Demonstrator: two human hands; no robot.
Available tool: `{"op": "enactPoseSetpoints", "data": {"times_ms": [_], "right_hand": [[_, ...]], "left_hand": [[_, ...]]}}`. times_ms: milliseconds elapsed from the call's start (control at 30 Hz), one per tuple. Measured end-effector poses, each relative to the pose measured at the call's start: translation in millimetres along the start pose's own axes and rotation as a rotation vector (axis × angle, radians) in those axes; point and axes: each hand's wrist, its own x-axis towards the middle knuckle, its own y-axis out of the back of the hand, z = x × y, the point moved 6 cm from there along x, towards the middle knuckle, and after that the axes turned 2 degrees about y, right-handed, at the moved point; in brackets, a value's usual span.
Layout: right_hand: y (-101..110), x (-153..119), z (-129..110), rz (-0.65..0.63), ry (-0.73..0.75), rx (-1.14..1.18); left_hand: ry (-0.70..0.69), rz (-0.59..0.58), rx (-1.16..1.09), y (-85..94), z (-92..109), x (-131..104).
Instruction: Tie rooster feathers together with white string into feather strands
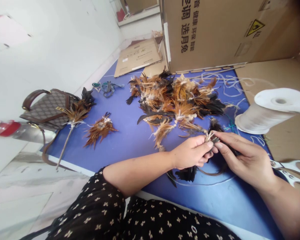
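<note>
Both hands meet over the front right of the blue table. My left hand (193, 151) is closed round a bunch of dark feathers (187, 173), whose black ends hang out below the fist. The fingers of my right hand (242, 153) are pinched at the pale tied end of the same bunch, touching the left fingertips. Part of the bunch is hidden by the fingers. A thin white string (210, 184) curves over the table below the hands. Just beyond them lies a large pile of brown and black feather bunches (170, 96).
At right stand a white spool (267, 115) and scissors (292, 168). Loose white string (227, 83) lies behind. At left are a feather bunch on a stick (76, 115), a small brown bunch (101, 130), a handbag (46, 108) and a bottle (27, 131). Cardboard boxes (210, 36) border the back.
</note>
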Motion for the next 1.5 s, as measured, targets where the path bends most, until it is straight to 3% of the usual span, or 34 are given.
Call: {"op": "enactPoseSetpoints", "data": {"times_ms": [167,400,600,767,1200,1367,1500], "right_hand": [[1,-3,-1,0.070,0.016,-0.031],[-5,-3,-5,0.015,0.077,0.008],[-3,-5,-1,-0.012,-0.030,-0.007],[-5,-3,-7,-0.079,0.046,0.024],[-6,-2,-12,-0.061,0.028,0.075],[-9,1,-20,-0.120,0.138,0.086],[-7,0,-17,-0.107,0.103,0.079]], "left_hand": [[0.022,0.010,-0.012,-1.1,1,-1],[0.080,0.051,-0.008,-2.0,0,-2],[0.103,0.007,-0.015,-6.9,-1,-4],[0.124,-0.014,-0.006,-7.9,-1,-4],[0.129,-0.005,0.007,-6.4,-7,-4],[0.114,-0.004,0.077,-6.0,-11,-3],[0.107,0.011,0.114,-6.3,-8,-2]]}}
